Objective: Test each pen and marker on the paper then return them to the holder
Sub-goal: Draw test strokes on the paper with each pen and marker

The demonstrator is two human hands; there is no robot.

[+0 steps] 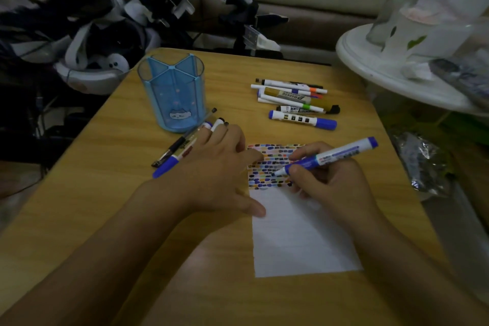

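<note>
Right hand [328, 182] grips blue marker [325, 157], tip down on paper [299, 225] to test; left hand [214, 167], fingers flat, pins paper's left edge. Holder [172, 92] stands beyond paper, apparently empty.

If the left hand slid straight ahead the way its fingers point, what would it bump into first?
Probably the blue pen holder. The left hand lies flat on the table, fingers pointing up and slightly left, where the holder stands just beyond the fingertips. Depth is hard to judge, so it might brush past its right side.
</note>
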